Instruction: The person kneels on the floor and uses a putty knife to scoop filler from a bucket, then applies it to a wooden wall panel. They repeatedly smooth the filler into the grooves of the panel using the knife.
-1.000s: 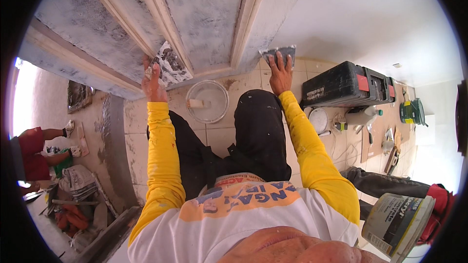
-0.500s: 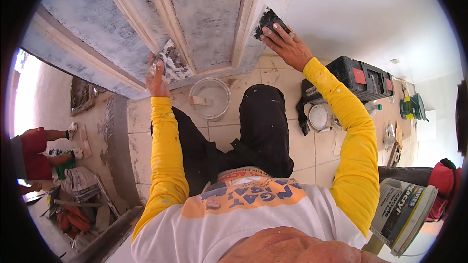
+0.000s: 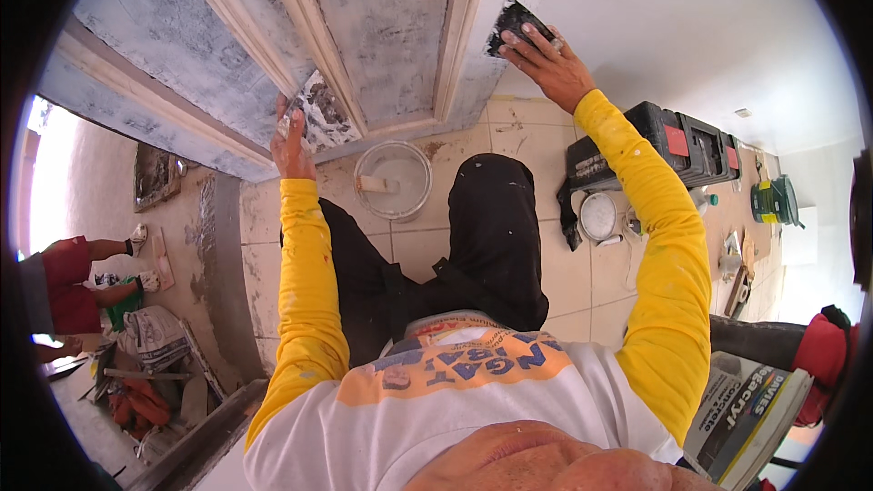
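A grey-white panelled door [image 3: 382, 27] with wooden mouldings fills the top of the view. My left hand [image 3: 289, 141] holds a wide putty knife [image 3: 323, 114] smeared with white filler, its blade against the door's lower panel. Higher up on the right stile, my right hand [image 3: 546, 64] presses a dark sanding pad [image 3: 511, 25] flat on the door. Both arms are in yellow sleeves. My black-trousered knees are below the door.
A white bucket [image 3: 393, 180] of filler stands on the tiled floor at the door's foot. A black tool case [image 3: 655, 150], a round lid [image 3: 600, 216] and small tools lie right. A person in red [image 3: 64, 277] crouches at far left near bags.
My right hand has risen from the floor near the tool case up the door's right stile with the pad. My left hand and the putty knife stayed on the lower panel.
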`<state>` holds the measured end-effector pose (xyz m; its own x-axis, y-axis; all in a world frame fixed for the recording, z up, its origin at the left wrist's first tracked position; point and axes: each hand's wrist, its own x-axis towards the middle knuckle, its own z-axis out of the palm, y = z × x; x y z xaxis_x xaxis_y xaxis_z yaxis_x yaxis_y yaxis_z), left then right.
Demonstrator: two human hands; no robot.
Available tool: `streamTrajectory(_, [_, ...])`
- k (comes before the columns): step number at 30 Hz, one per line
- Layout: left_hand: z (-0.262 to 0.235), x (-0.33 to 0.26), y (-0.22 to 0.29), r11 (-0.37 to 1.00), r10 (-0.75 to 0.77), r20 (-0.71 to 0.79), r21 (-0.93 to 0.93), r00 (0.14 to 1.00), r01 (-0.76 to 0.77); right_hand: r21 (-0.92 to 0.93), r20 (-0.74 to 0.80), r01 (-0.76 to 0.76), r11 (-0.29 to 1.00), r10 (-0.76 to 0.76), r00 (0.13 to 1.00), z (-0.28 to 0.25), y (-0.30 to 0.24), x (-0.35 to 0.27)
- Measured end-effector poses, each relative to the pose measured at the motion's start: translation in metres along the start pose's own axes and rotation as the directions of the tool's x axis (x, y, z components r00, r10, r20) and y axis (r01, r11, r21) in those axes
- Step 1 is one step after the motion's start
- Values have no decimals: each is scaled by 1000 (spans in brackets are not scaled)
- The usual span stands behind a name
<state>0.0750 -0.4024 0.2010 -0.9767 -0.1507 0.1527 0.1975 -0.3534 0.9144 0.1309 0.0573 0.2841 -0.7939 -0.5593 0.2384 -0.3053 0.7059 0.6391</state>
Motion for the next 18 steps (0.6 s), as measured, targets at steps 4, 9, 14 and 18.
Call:
streamTrajectory(4, [-2, 2, -2, 1000, 17, 1, -7, 1000, -17, -27, 48, -7, 1000, 8, 999, 7, 13, -19])
streamTrajectory(9, [-3, 4, -7, 999, 32, 4, 31, 999, -32, -30, 180, -145, 989, 148, 973, -10, 17, -46])
streamTrajectory(14, [1, 2, -7, 999, 28, 15, 29, 999, -29, 23, 27, -107, 994, 106, 994, -42, -2, -39])
streamTrajectory(18, [1, 3, -3, 1000, 19, 28, -11, 999, -18, 32, -47, -3, 999, 5, 999, -46, -11, -5])
